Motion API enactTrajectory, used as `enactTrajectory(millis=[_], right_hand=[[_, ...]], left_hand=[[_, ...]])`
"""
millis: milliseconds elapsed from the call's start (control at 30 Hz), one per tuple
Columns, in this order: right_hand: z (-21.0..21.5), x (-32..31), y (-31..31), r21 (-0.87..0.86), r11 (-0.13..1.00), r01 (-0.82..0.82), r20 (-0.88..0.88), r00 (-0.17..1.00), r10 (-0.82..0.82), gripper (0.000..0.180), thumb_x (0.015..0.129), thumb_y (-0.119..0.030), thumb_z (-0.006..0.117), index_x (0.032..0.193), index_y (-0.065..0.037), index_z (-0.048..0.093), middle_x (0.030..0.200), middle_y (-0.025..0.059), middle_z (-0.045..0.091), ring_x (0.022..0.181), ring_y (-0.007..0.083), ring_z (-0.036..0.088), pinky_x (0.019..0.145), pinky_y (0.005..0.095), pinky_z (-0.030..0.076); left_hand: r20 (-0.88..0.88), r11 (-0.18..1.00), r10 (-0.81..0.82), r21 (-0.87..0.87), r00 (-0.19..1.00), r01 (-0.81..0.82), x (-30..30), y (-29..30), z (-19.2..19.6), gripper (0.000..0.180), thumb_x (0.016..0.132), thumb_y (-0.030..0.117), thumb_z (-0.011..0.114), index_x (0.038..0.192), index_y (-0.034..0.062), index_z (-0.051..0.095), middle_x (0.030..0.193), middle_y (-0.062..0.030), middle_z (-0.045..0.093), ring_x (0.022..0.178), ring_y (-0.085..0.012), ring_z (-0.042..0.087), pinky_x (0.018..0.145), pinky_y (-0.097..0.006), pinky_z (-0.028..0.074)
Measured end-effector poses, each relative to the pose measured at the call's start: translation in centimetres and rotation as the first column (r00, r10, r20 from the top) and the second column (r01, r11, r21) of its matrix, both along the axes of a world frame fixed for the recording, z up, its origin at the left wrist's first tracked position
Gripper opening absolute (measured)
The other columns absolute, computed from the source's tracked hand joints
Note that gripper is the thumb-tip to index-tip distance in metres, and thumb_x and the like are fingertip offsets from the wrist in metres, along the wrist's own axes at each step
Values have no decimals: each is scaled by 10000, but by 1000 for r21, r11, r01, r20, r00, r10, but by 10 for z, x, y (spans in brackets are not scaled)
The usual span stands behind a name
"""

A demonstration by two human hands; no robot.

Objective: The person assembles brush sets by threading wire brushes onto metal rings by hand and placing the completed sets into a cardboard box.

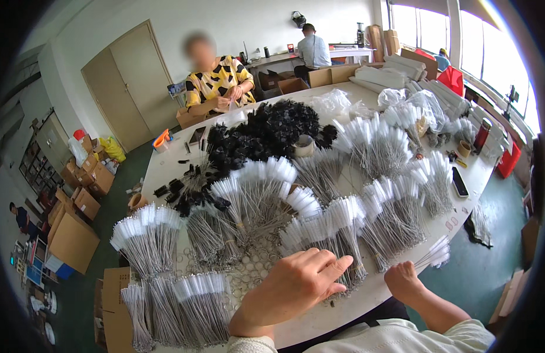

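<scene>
- Left hand [307, 279], lower centre of the frame: back of the hand uppermost, fingers partly bent, visible fingertips parted; it lies over the lower part of an upright bundle of white-tipped wire brushes [347, 219].
- Right hand [403, 281], lower right of the frame: fingers closed around the wire stems of a small bunch of white-tipped brushes [439, 253], whose heads fan out toward the right, near the rim of the desk [360, 303].
- Further white-tipped bundles, centre, right and lower left: stems gathered in thick sheaves, bristled heads mostly toward the top of the frame.
- Black-bristled brushes [263, 132], upper centre: a loose heap, with a roll of tape [304, 145] at its right side.
- Wire loops [255, 267], left of the left hand: small rings crowded at the stem ends.
- Phone [459, 182] and red flask [482, 134], right side of the desk.
- Cardboard box [117, 306], lower left, beside the desk.
- Co-worker in a yellow-and-black patterned top [216, 79], upper left of centre: both hands together at a thin, pale item.
</scene>
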State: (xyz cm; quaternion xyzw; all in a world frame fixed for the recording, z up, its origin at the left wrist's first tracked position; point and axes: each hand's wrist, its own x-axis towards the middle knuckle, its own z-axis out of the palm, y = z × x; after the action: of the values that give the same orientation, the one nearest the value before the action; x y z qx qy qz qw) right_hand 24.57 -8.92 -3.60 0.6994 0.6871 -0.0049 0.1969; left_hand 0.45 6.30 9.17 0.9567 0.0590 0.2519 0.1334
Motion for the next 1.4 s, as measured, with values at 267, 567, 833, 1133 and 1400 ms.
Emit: enactTrajectory(millis=[267, 567, 833, 1133, 1400], right_hand=[[1, -4, 2, 0, 1000, 5, 79, 997, -5, 70, 686, -95, 594, 686, -107, 663, 685, 69, 635, 696, 216, 638, 564, 336, 443], [0, -3, 6, -37, 999, 24, 33, 999, -23, 82, 685, -100, 582, 677, -80, 661, 696, 103, 636, 708, 248, 639, 585, 354, 458], [-6, -1, -4, 6, 999, 45, 44, 998, -46, 85, 691, -95, 588, 739, -67, 652, 759, 84, 614, 767, 227, 613, 624, 339, 451], [-6, 18, -19, 136, 989, 56, -127, 991, -39, 59, 688, -61, 576, 709, -44, 629, 763, 103, 602, 756, 242, 604, 613, 352, 444], [-5, 43, -17, 153, 973, 172, -484, 872, -78, 61, 705, -67, 570, 704, -45, 626, 728, 127, 602, 731, 296, 608, 610, 404, 446]], left_hand=[[-4, 1000, -2, -12, 1000, 2, -5, -2, 2, 457, 728, 273, 678, 1123, 72, 565, 881, -63, 578, 744, -215, 594, 638, -314, 518], [-27, 999, 45, 5, 999, -45, -2, 0, -1, 450, 727, 276, 676, 1117, 80, 565, 880, -63, 572, 757, -219, 591, 648, -315, 515], [108, 999, 8, 51, 994, -13, 13, -5, -1, 399, 725, 244, 695, 1072, 76, 595, 825, -44, 584, 671, -196, 590, 582, -301, 495], [-28, 862, 505, 56, 863, -503, 21, 20, -35, 127, 760, 177, 689, 761, 76, 611, 710, -55, 634, 571, -192, 608, 512, -280, 474], [-351, 545, 746, -166, 565, -822, -78, 8, -160, 118, 750, 133, 673, 803, 42, 621, 744, -116, 613, 685, -299, 600, 608, -384, 467]])
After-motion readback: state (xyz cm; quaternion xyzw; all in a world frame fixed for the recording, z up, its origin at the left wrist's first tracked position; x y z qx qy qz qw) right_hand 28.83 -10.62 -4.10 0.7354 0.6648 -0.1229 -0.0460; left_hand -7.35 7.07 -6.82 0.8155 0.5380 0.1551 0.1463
